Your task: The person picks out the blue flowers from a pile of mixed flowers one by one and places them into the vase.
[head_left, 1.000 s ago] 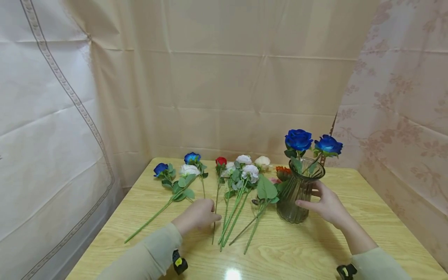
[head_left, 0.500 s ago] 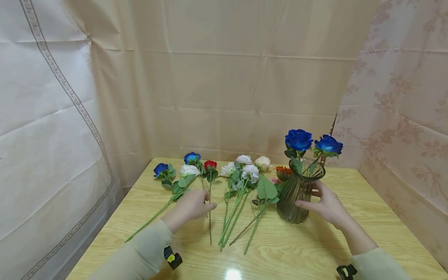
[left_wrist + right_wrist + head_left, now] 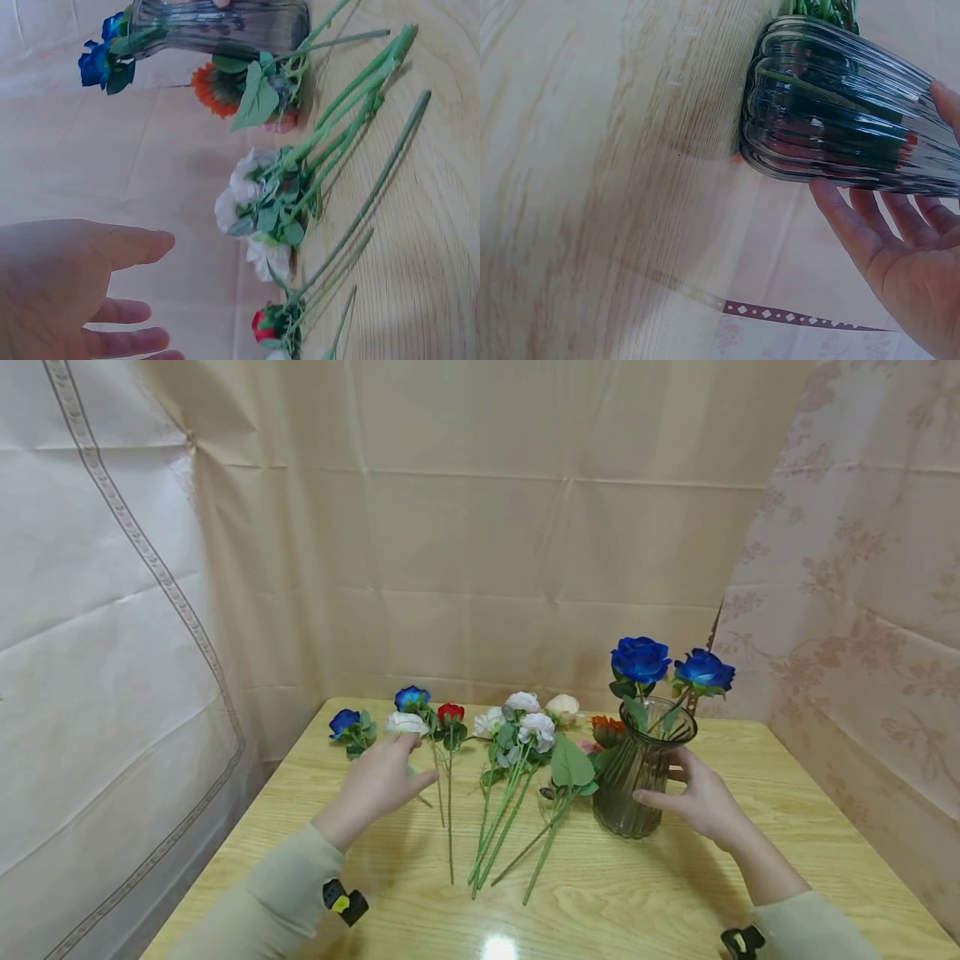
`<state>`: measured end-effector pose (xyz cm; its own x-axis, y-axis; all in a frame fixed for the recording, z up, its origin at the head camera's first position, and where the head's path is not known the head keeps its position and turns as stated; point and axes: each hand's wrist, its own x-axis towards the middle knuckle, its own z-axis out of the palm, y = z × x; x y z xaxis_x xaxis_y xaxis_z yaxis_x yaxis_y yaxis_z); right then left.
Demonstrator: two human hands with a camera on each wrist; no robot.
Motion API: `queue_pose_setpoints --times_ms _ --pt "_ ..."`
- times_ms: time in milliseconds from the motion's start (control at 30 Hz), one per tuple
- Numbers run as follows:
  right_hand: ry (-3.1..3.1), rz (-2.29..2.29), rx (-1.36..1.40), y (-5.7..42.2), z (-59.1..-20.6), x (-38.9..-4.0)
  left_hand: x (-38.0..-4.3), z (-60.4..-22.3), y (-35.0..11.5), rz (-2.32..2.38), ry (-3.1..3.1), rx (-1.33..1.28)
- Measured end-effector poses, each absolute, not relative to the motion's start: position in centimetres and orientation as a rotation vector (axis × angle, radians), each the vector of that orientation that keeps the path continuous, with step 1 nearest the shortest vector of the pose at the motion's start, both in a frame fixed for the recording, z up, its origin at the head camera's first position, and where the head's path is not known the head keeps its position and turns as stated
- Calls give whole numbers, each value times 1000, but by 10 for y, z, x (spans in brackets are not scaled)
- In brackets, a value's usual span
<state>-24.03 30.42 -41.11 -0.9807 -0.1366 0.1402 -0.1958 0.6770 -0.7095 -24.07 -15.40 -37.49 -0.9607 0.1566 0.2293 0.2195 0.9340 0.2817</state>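
My right hand (image 3: 697, 797) holds a ribbed glass vase (image 3: 630, 802) at its side, thumb in front and fingers along the far side in the right wrist view. Two blue roses (image 3: 640, 660) stand in the vase. My left hand (image 3: 375, 781) hovers over the left flowers with fingers extended; in the left wrist view nothing is between its fingers (image 3: 127, 343). Beyond its fingertips is a white rose (image 3: 407, 723), whose stem is mostly hidden. A red rose (image 3: 451, 713) lies just to the right, its thin stem pointing toward me.
On the wooden table (image 3: 615, 902), several white flowers (image 3: 536, 731) lie in the middle with stems toward me. An orange flower (image 3: 606, 729) and a green leaf (image 3: 572, 762) lie left of the vase. Two more blue roses (image 3: 412, 697) lie at the back left. Curtains (image 3: 480, 543) surround the table.
My left hand moved the red rose to the left, let it go, and moved further left over the white rose, its fingers spreading. The right hand and vase stayed put.
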Motion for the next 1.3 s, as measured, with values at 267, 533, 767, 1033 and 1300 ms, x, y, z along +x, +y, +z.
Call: queue_pose_setpoints --times_ms 267,533,767,1033,1300 --pt "-2816 1209 265 304 -411 -241 -247 -380 -175 -411 -2853 -246" --pt "-2826 1206 259 304 -411 -241 -251 -394 -195 -383 -2923 -188" --pt "-2822 1194 266 304 -411 -240 -251 -407 -209 -407 -3049 -82" --pt "-2817 1213 269 303 -410 -240 -251 -418 -220 -412 -3158 -21" --pt "-2813 1208 268 304 -410 -240 -248 -428 -230 -339 -3239 27"
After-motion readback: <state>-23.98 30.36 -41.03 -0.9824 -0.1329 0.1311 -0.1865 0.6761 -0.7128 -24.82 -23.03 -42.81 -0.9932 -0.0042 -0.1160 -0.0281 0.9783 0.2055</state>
